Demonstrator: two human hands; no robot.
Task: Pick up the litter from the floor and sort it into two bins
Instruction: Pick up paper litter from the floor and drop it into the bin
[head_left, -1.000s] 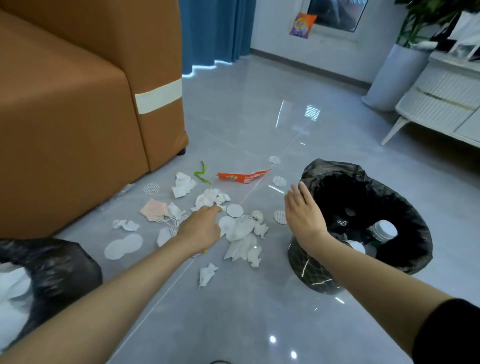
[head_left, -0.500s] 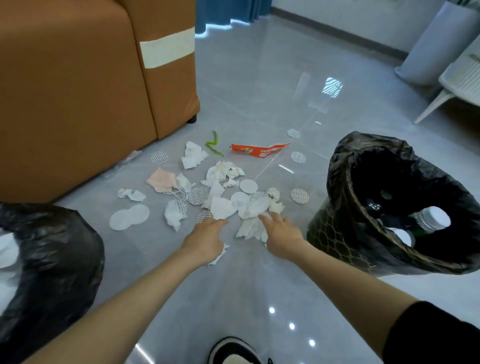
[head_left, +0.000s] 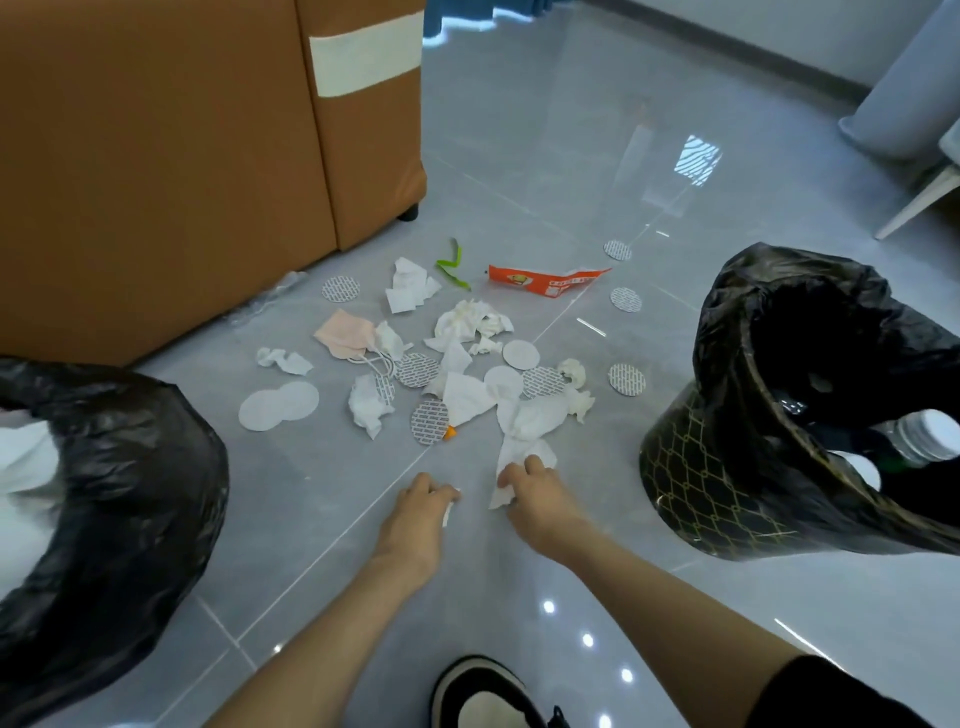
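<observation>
The chief risk is judged to lie with the tissue (head_left: 522, 460) pinched by the right hand (head_left: 535, 491): it is thin and crumpled, and it runs up into the heap, where it touches a second tissue (head_left: 530, 418). If it is pulled sharply, it may be torn, or neighbouring scraps and the round seal discs (head_left: 430, 421) may be dragged across the glossy floor (head_left: 519, 156). A second risk is mis-sorting: the left bin (head_left: 114, 493) shows white paper inside, the right bin (head_left: 789, 415) shows a bottle (head_left: 919, 436), so paper carried right would be wrongly placed. The right bin is seen tilted, and a knock from the forearm could tip it further.

The left hand (head_left: 418, 512) is held low to the floor, knuckles up, fingers curled shut around a small white scrap (head_left: 451, 506) that shows only at its edge. The right hand is set just beside it, fingers bent down and closed on the near end of the tissue, whose far end lies on the floor. Both forearms are stretched forward from the bottom of the view, a shoe (head_left: 488, 696) between them. The rest of the litter, with an orange wrapper (head_left: 545, 280) and a pink mask (head_left: 345, 335), is spread between the bins.
</observation>
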